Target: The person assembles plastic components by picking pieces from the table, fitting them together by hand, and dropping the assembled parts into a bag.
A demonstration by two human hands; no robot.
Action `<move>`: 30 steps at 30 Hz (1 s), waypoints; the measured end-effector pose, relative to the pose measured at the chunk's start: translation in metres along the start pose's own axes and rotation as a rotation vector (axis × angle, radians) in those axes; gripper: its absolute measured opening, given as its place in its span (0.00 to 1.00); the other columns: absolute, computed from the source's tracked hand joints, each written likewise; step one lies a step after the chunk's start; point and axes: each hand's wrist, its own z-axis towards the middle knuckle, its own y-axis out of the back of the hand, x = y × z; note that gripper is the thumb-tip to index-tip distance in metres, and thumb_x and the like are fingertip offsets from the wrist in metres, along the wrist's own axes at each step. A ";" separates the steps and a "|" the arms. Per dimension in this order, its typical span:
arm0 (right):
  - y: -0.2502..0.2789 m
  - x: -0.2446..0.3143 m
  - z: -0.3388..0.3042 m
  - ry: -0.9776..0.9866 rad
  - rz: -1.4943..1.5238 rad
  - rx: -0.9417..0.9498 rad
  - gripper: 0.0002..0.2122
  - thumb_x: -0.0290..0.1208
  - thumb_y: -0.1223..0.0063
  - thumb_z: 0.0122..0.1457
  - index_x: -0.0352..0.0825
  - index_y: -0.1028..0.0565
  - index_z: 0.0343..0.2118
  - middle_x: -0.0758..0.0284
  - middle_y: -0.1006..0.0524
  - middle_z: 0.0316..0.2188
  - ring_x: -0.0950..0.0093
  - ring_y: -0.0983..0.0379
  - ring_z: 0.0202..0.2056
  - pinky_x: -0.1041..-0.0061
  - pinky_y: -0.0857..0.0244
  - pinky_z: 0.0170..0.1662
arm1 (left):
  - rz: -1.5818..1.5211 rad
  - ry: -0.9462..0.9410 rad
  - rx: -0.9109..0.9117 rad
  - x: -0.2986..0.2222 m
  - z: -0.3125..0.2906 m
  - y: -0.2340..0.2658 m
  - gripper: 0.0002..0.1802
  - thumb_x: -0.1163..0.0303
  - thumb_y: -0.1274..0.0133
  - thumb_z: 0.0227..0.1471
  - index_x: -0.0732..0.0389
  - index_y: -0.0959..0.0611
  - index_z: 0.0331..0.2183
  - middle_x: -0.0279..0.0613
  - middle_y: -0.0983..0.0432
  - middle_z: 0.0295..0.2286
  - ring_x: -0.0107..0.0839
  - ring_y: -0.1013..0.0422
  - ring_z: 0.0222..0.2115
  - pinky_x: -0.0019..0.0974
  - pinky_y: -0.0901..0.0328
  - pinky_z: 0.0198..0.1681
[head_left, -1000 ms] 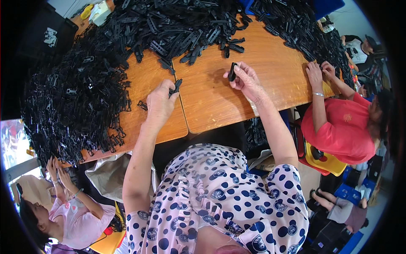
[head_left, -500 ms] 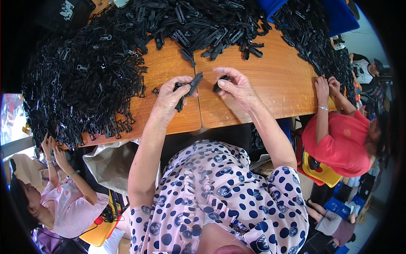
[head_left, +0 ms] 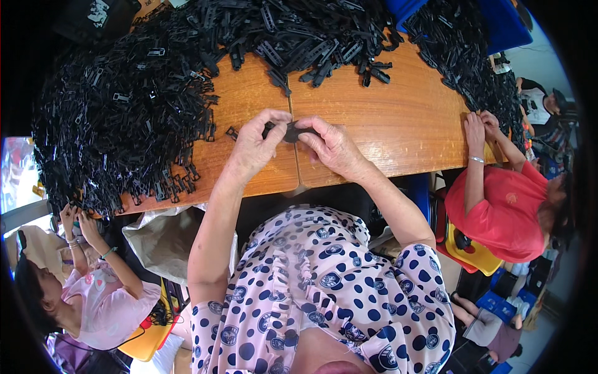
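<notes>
My left hand (head_left: 256, 144) and my right hand (head_left: 335, 147) meet over the seam of the wooden table. Between their fingertips is a small black plastic part (head_left: 292, 133), pinched from both sides. Fingers cover much of it, so I cannot tell whether it is one piece or two pressed together. Just left of my left hand, a small loose black piece (head_left: 232, 133) lies on the wood. A heap of small black plastic pieces (head_left: 118, 118) spreads to the left. Longer black plastic parts (head_left: 311, 47) are piled beyond my hands.
Another black heap (head_left: 458, 62) runs along the table's right side, near blue bins (head_left: 501, 28). Co-workers sit at the left in a pink top (head_left: 112, 305) and at the right in a red top (head_left: 498, 209). An open beige sack (head_left: 165, 243) hangs below the front edge.
My hands, apart before with a black part in each, have come together. The right hand moved left and slightly down. The elongated part in my left hand is now mostly hidden.
</notes>
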 end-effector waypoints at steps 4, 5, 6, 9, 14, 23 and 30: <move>-0.016 -0.008 0.005 0.119 0.165 -0.267 0.05 0.24 0.53 0.60 0.32 0.31 0.38 0.69 0.27 0.18 0.83 0.32 0.16 0.82 0.37 0.20 | -0.285 0.028 -0.079 0.003 -0.002 -0.007 0.18 0.72 0.43 0.50 0.63 0.24 0.44 0.32 0.25 0.31 0.17 0.33 0.23 0.20 0.38 0.24; -0.020 -0.008 0.007 0.117 0.272 -0.338 0.04 0.25 0.53 0.61 0.32 0.31 0.37 0.69 0.27 0.18 0.84 0.32 0.16 0.83 0.37 0.20 | -0.282 0.027 -0.077 0.007 -0.001 -0.013 0.18 0.72 0.43 0.50 0.63 0.24 0.44 0.32 0.25 0.31 0.17 0.33 0.23 0.20 0.38 0.24; -0.025 -0.009 0.009 0.121 0.274 -0.340 0.04 0.25 0.53 0.61 0.32 0.31 0.37 0.69 0.27 0.18 0.84 0.32 0.16 0.83 0.37 0.20 | -0.423 0.008 -0.136 0.012 -0.001 -0.020 0.19 0.72 0.42 0.49 0.63 0.24 0.44 0.32 0.25 0.31 0.16 0.34 0.23 0.20 0.39 0.24; -0.038 -0.009 0.012 0.141 0.352 -0.400 0.04 0.25 0.55 0.62 0.32 0.31 0.36 0.71 0.28 0.19 0.85 0.33 0.17 0.84 0.38 0.19 | -0.610 -0.039 -0.193 0.021 0.000 -0.036 0.22 0.73 0.41 0.48 0.63 0.25 0.46 0.32 0.25 0.32 0.16 0.34 0.23 0.19 0.39 0.24; -0.046 -0.011 0.017 0.187 0.395 -0.448 0.05 0.26 0.56 0.63 0.33 0.30 0.38 0.69 0.28 0.21 0.83 0.31 0.21 0.82 0.37 0.22 | -0.643 -0.083 -0.315 0.024 0.007 -0.043 0.21 0.71 0.43 0.50 0.63 0.26 0.47 0.33 0.24 0.35 0.15 0.34 0.24 0.19 0.39 0.24; -0.014 -0.032 0.013 0.133 0.152 -0.252 0.15 0.37 0.42 0.54 0.30 0.27 0.37 0.67 0.28 0.20 0.78 0.32 0.23 0.77 0.37 0.28 | -0.211 -0.156 -0.326 0.014 0.002 -0.031 0.13 0.74 0.47 0.52 0.63 0.24 0.42 0.43 0.23 0.37 0.16 0.31 0.26 0.17 0.39 0.23; -0.011 -0.045 0.011 0.021 0.351 -0.288 0.12 0.36 0.40 0.52 0.31 0.27 0.27 0.72 0.30 0.18 0.83 0.37 0.20 0.79 0.42 0.22 | -0.267 -0.114 -0.210 0.009 0.019 -0.040 0.11 0.69 0.45 0.51 0.59 0.23 0.38 0.37 0.22 0.33 0.16 0.31 0.26 0.18 0.40 0.23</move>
